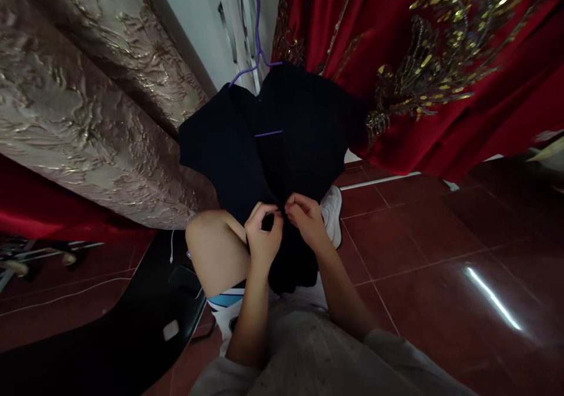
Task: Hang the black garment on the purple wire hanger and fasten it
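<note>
A dark navy vest-like garment (pixel 312 114) hangs on a purple wire hanger (pixel 259 32) in front of me, its lower part draped over my lap. My left hand (pixel 265 228) pinches the edge of its front opening, thumb and forefinger forming a ring. Right beside it, my right hand (pixel 304 214) has its fingers closed on the facing edge. The fingertips of both hands almost meet at the middle of the garment. Any button or fastening between them is too small and dark to make out. Through the open neck shows the hanger's purple lower bar.
Beige textured fabric (pixel 88 102) hangs at the left. Red cloth with gold sequins (pixel 423 73) hangs at the right. A white metal stand (pixel 240 20) is behind the hanger. Lower left is a black surface (pixel 110 337) with a white cable and small white object (pixel 171 329). The floor (pixel 423 290) has reddish tiles.
</note>
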`<state>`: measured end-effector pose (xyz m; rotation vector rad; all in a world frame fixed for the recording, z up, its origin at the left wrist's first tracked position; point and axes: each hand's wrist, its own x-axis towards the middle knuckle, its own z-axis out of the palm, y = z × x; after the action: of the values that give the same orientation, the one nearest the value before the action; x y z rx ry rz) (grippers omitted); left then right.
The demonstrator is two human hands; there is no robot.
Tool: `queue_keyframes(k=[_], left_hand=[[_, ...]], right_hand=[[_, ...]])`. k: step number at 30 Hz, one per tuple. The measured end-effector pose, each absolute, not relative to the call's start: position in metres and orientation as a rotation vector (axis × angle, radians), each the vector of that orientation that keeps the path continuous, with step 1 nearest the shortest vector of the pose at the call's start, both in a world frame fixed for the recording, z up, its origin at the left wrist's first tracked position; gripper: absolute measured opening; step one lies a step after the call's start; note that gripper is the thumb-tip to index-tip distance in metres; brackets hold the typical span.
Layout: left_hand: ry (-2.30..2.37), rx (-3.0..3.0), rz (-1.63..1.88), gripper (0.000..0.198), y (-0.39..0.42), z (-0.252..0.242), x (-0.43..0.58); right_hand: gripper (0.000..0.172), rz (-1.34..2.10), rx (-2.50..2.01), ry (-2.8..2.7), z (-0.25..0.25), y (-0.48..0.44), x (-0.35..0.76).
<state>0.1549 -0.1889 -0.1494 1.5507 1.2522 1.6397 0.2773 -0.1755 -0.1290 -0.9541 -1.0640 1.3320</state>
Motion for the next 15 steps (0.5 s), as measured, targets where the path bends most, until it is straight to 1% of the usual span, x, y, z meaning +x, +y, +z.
queue_keyframes(k=[3,6,8,11,13,15], left_hand=[[1.277,1.555,1.654,0.012,-0.192,-0.148,0.153],[1.287,1.551,1.664,0.011,-0.187,-0.15,0.15],[1.289,1.528,1.692,0.009,-0.177,-0.157,0.149],[1.314,1.503,1.7,0.01,-0.158,-0.171,0.153],[1.316,1.524,1.658,0.011,-0.147,-0.18,0.156],[1.29,1.57,1.598,0.01,-0.139,-0.181,0.158]], right_hand=[[0.015,1.454,-0.927,-1.105,-0.127,-0.175,0.279],[0.018,1.561,-0.901,-1.153,-0.114,-0.159,0.279],[0.017,1.518,-0.892,-1.163,-0.094,-0.134,0.277],[0.015,1.372,-0.812,-1.099,-0.049,-0.086,0.274],[0.018,1.262,-0.76,-1.05,-0.018,-0.06,0.27],[0.021,1.226,-0.754,-1.051,0.004,-0.046,0.266]])
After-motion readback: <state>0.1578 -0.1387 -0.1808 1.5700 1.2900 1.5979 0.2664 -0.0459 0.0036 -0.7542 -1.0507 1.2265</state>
